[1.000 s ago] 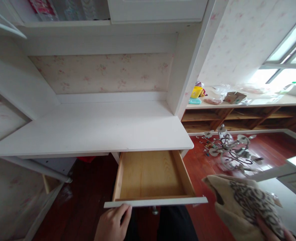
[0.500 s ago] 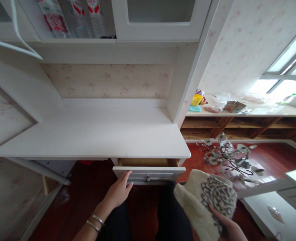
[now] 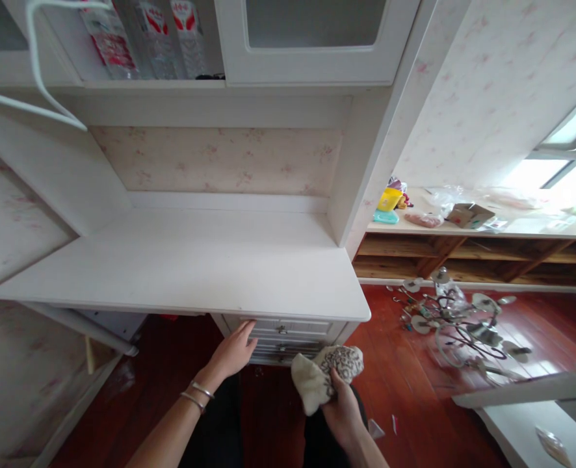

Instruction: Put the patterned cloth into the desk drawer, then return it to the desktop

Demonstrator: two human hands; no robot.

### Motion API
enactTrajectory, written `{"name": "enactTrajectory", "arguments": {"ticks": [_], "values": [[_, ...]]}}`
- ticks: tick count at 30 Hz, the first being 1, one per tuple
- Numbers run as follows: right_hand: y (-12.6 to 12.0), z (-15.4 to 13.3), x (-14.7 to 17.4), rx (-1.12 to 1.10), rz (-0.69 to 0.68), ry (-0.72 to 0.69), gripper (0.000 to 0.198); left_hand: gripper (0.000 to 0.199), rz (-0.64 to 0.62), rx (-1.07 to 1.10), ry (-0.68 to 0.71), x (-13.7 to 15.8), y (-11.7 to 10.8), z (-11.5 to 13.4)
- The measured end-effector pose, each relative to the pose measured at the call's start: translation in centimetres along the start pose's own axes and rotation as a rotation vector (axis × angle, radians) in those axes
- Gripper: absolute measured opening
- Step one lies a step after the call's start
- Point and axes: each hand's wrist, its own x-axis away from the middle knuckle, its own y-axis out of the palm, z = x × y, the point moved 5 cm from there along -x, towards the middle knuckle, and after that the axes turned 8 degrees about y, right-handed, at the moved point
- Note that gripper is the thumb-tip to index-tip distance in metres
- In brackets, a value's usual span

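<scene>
Top drawer (image 3: 288,326) under the desk's front edge (image 3: 249,305) now pushed flush shut, left hand (image 3: 233,354) flat on its front, patterned cloth (image 3: 327,377) clutched by right hand (image 3: 341,413) just below.

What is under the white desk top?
Under the white desk top sit shut drawers; the left hand touches the top one. Their insides are hidden. The right hand holds a patterned cloth.
</scene>
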Motion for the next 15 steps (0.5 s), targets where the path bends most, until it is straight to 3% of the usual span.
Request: {"name": "enactTrajectory", "arguments": {"ticks": [3,7,11,15], "values": [[2.3,1.0,-1.3,-0.064,-0.130,0.077,0.022,0.039,0.005,0.110,0.059,0.7,-1.6,1.0],[5.5,1.7,-2.5,-0.091,-0.172,0.123,0.017,0.034,0.190,0.055,0.110,-0.1,-7.3,0.3],[7.5,1.7,-4.1,-0.114,-0.106,0.085,0.017,0.032,0.385,-0.176,0.095,-2.5,-13.1,-4.5],[8.2,1.4,-6.0,-0.163,-0.053,0.055,0.016,0.033,0.382,-0.452,-0.061,-4.6,-15.1,-9.8]]}}
